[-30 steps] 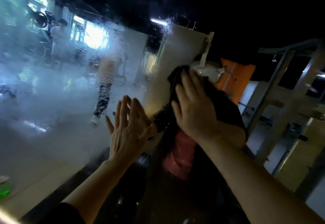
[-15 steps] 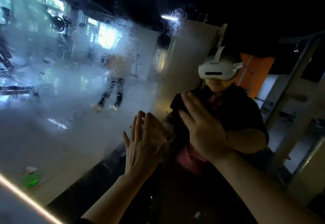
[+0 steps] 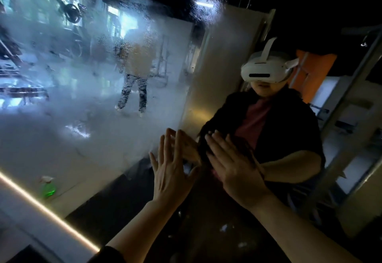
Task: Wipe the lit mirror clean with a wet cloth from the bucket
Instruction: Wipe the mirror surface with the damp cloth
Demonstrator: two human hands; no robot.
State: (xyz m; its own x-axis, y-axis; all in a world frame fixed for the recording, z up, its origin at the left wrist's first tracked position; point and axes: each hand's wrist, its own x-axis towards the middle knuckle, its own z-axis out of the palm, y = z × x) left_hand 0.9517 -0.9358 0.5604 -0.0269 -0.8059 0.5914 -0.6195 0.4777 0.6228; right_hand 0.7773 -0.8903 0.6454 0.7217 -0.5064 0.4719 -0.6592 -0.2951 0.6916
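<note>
A person pressed both hands flat against a lit mirror [image 3: 86,134], whose left part was fogged with streaks and droplets while the right part reflected clearly. The left hand [image 3: 171,171] lay against the glass with fingers straight and slightly spread, holding nothing. The right hand [image 3: 233,167], just beside it and not touching it, was likewise extended with straight fingers, and it pressed on a dark cloth [image 3: 203,138] that showed beyond its fingertips, against the mirror between the two hands; how much of the cloth lay under the palm could not be told. In the clear part of the glass, above the right hand, the reflection showed the person in a dark top over a pink shirt [image 3: 255,118] and wearing a white headset [image 3: 265,70]. A glowing light strip [image 3: 47,211] ran diagonally along the mirror's lower left edge. Near it, reflected through the haze, stood a green spray bottle [image 3: 48,187]. Farther up in the misted area, a blurred standing figure [image 3: 134,76] in a pale yellow top and dark trousers appeared on a bright floor, with windows [image 3: 124,21] glowing behind. An orange panel [image 3: 312,74] showed to the right of the headset, and pale metal framing [image 3: 355,89] filled the right side of the reflection. The bucket was not in view.
</note>
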